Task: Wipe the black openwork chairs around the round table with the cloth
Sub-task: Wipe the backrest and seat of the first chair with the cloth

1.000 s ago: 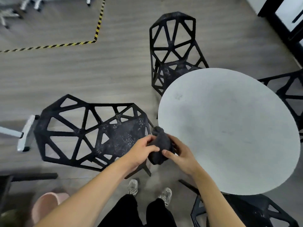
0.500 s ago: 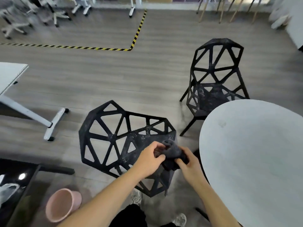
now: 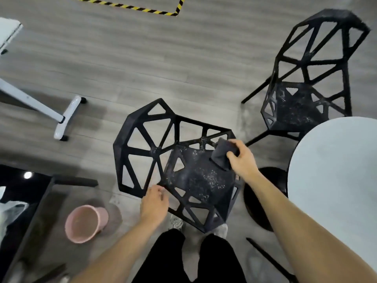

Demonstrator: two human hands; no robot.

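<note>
Gripping the bunched dark cloth [image 3: 223, 155], the right hand [image 3: 243, 160] presses it on the near chair [image 3: 195, 176] seat's far right corner; the dusty seat stretches leftward toward the left hand [image 3: 154, 203], whose fingers touch the seat's left edge.

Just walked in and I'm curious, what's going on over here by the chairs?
A person is cleaning a black openwork chair. The right hand grips a dark cloth against the speckled seat near the backrest, while the left hand rests at the seat's edge. A second chair, dusty too, stands by the round table. A pink bucket sits on the floor.
</note>
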